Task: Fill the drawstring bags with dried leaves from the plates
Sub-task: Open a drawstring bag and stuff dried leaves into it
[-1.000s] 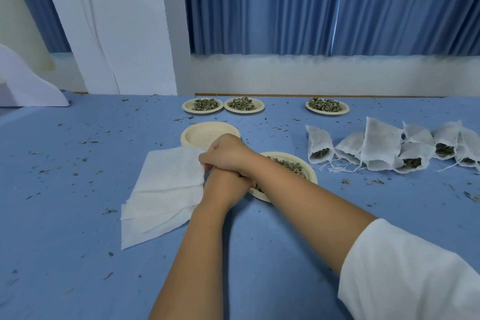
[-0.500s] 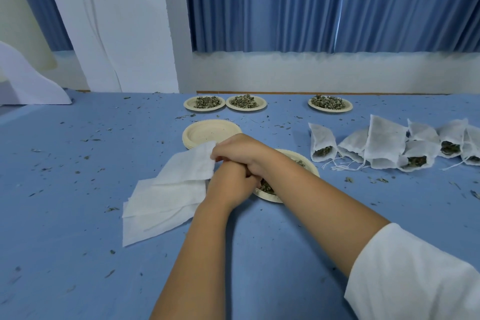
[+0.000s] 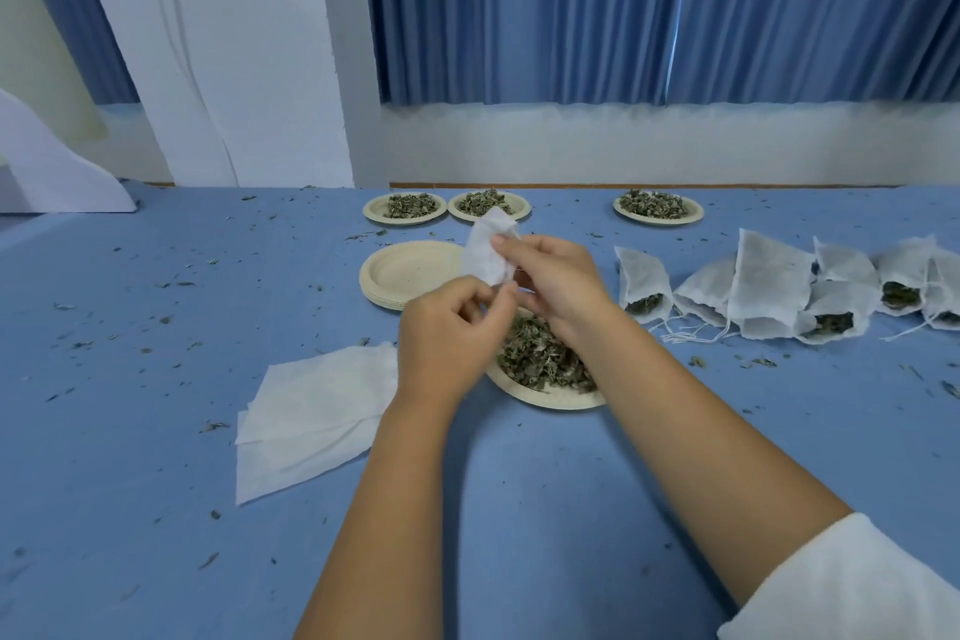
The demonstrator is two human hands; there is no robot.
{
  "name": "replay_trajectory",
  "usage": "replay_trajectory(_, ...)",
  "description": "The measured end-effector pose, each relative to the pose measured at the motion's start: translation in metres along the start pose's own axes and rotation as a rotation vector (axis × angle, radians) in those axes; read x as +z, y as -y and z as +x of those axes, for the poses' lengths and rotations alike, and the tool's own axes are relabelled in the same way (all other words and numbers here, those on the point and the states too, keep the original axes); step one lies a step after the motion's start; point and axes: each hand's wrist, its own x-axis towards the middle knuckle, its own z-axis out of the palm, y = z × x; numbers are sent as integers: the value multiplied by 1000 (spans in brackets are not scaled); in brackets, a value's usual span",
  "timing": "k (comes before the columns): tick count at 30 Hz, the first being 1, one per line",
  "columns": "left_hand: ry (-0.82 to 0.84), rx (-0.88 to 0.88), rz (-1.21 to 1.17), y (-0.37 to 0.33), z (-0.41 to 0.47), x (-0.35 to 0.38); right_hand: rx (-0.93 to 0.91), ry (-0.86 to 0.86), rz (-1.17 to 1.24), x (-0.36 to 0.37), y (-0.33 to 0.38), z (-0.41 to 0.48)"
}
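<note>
Empty bag (image 3: 487,252): pinched between left hand (image 3: 451,333) and right hand (image 3: 558,278), above leaf plate (image 3: 550,400), well inside table (image 3: 156,379) near edge. Handling: part mouth wide, work over plate.

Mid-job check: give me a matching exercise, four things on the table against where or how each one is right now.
Things:
1. held bag
2. flat bag pile
3. near plate
4. stacked plates

States:
A. empty, just left of the raised bag
B. holds dried leaves, partly under the right wrist
C. lifted, pinched by left hand and right hand
D. lying flat on the blue cloth, left of the left forearm

Pairs: 1-C; 2-D; 3-B; 4-A
</note>
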Motion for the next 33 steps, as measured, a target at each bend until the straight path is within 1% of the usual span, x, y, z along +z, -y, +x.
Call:
replay_trajectory(2,-170,27,-5,2,6,-2,-20,33,-55,-9,-3,-2)
replay_trajectory(3,-197,12,12,0,8,-2,-10,64,-80,-13,-6,-4)
replay_trajectory(5,-148,-51,5,1,12,1,23,154,-106,-17,-13,-7)
replay_trajectory(7,-66,-105,-6,3,17,3,56,242,-77,-21,-16,-10)
replay_trajectory(10,43,-109,-4,4,25,3,73,296,-20,-28,-9,-10)
replay_trajectory(13,110,-58,45,4,33,2,68,309,-10,-33,-1,-8)
replay_trajectory(17,101,8,92,3,31,2,24,290,-156,-41,1,-7)
replay_trajectory(20,95,-4,151,3,29,3,-54,288,-305,-39,-1,-9)
replay_trajectory(22,82,-12,194,5,27,2,-69,299,-364,-36,-1,-9)
replay_trajectory(24,65,-29,227,6,25,1,-35,318,-352,-33,-1,-10)
replay_trajectory(26,63,-52,246,6,23,-1,-49,317,-348,-31,-2,-12)
replay_trajectory(33,10,-15,383,13,23,-2,-168,165,-402,-35,-6,-15)
